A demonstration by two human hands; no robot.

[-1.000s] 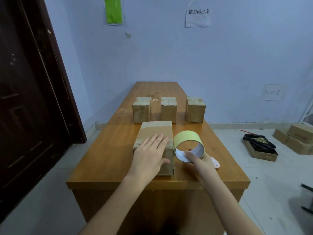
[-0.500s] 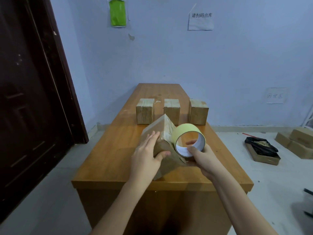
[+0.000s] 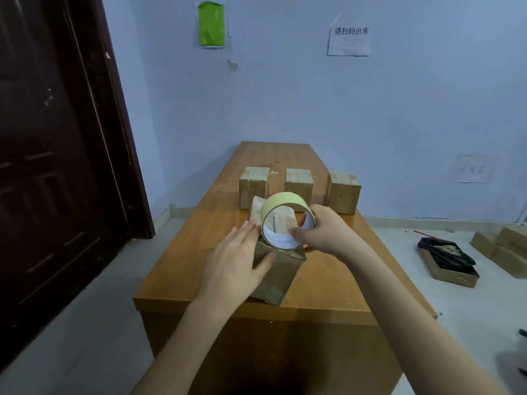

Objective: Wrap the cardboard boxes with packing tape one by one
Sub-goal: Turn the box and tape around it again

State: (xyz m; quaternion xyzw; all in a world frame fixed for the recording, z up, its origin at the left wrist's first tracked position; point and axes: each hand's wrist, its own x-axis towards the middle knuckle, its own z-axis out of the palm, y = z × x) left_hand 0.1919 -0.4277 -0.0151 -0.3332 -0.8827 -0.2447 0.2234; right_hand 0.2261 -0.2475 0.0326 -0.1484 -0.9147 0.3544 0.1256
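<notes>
1. Head view: a cardboard box (image 3: 278,276) is seen tilted at the near end of a wooden table (image 3: 182,252), one edge raised off the surface.
2. The box is steadied by the left hand (image 3: 238,263), whose straight fingers are laid flat against its left face — thumb spread over the near face.
3. A roll of packing tape (image 3: 285,220) is grasped by the right hand (image 3: 328,236) and held on the box's upper edge; the thumb is hooked inside the core, the fingers are curled over the outer rim.
4. Three more boxes (image 3: 299,185) are lined up in a row farther along the table — well apart from the hands.
5. More cardboard boxes (image 3: 504,248) are seen on the floor at the right.
</notes>
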